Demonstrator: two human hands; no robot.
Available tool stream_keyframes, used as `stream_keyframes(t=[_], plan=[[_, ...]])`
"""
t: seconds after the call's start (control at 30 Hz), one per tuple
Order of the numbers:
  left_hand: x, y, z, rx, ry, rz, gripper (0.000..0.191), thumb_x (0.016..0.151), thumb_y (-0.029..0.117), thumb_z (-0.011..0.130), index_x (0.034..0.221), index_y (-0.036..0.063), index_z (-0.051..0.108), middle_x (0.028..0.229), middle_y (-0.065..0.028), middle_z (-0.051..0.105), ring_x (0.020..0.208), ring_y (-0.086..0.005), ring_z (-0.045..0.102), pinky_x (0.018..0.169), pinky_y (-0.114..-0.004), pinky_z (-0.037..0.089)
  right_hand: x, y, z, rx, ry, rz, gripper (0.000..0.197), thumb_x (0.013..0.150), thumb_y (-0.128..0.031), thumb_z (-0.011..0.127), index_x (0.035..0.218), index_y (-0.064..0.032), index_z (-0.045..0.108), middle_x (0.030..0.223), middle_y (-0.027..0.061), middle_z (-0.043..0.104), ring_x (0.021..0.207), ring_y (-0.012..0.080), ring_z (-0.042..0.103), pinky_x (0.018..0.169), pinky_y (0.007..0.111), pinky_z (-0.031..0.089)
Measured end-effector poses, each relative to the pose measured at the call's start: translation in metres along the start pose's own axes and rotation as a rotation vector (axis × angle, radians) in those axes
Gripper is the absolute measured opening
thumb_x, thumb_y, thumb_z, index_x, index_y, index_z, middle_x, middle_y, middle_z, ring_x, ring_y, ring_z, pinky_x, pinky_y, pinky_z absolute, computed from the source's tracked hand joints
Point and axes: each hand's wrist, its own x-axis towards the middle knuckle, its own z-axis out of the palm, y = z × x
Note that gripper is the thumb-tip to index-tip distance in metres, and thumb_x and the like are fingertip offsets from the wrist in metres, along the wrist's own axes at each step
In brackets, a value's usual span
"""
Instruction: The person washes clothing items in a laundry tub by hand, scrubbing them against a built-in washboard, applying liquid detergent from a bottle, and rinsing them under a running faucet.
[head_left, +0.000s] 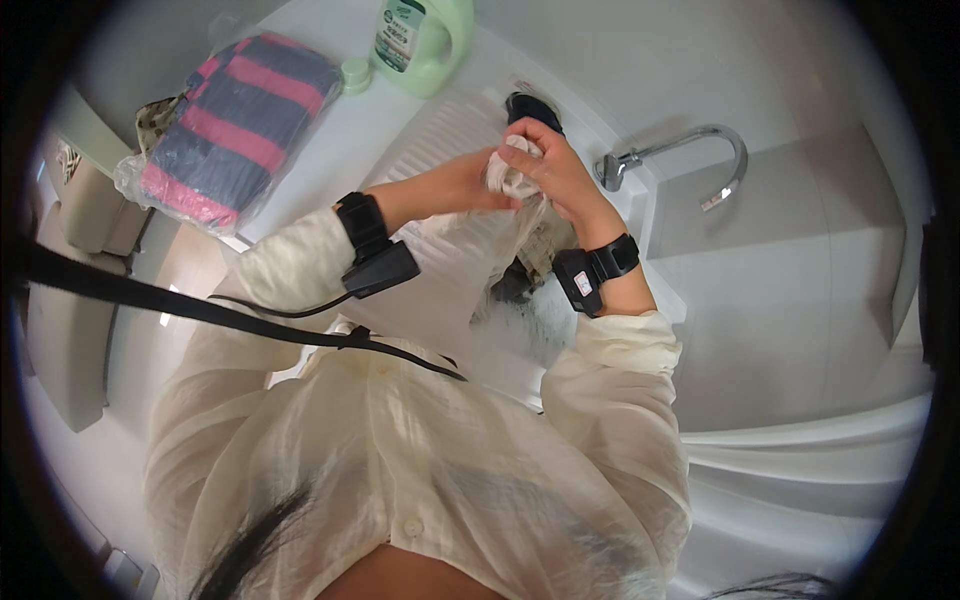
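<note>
Both my hands grip a bunched whitish cloth (510, 176) above a white sink with a ribbed washboard (420, 165). My left hand (487, 184) is at the cloth's left side, its fingers partly hidden by the fabric. From the upper right, my right hand (551, 161) closes its fingers and thumb over the top of the cloth. Part of the fabric hangs down towards the basin. Below my right hand, a patterned brownish cloth (544, 247) and dark fabric (512, 283) lie in the basin (510, 337).
A chrome faucet (724, 146) curves over at the right. Beyond my hands sits a dark object (534, 111) on the sink edge. A green detergent jug (424, 45), its loose cap (355, 76) and a plastic-wrapped striped textile (240, 131) are at the upper left.
</note>
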Motion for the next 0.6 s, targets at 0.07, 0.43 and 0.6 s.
stream_keyframes(t=[0.07,0.43,0.6], plan=[[0.013,0.011,-0.002,0.028,-0.109,-0.154,0.034,0.072,0.026,0.063,0.094,0.0013,0.056,0.079,-0.0054,0.058,0.072,-0.0144,0.054,0.068,-0.028,0.042,-0.007,-0.001,-0.007,-0.136,0.086,-0.136,0.039,0.07,-0.023,0.069,0.098,-0.0039,0.049,0.088,0.0037,0.053,0.08,0.0124,0.05,0.07,0.024,0.042],[0.037,0.021,0.006,0.006,-0.211,-0.221,0.033,0.074,0.022,0.062,0.099,0.0017,0.056,0.089,-0.005,0.058,0.081,-0.0119,0.052,0.074,-0.023,0.039,-0.092,0.035,-0.062,0.139,0.167,0.023,0.037,0.076,-0.009,0.057,0.109,0.0009,0.046,0.093,0.0056,0.057,0.085,0.0137,0.053,0.075,0.027,0.042],[0.04,0.036,0.035,-0.027,-0.456,-0.38,0.052,0.074,0.031,0.06,0.116,0.0029,0.045,0.11,-0.0073,0.049,0.106,-0.0154,0.04,0.092,-0.028,0.028,-0.099,-0.022,-0.048,0.297,0.259,-0.354,0.033,0.079,-0.003,0.046,0.112,0.0014,0.041,0.102,0.0107,0.054,0.094,0.0182,0.052,0.083,0.03,0.041]])
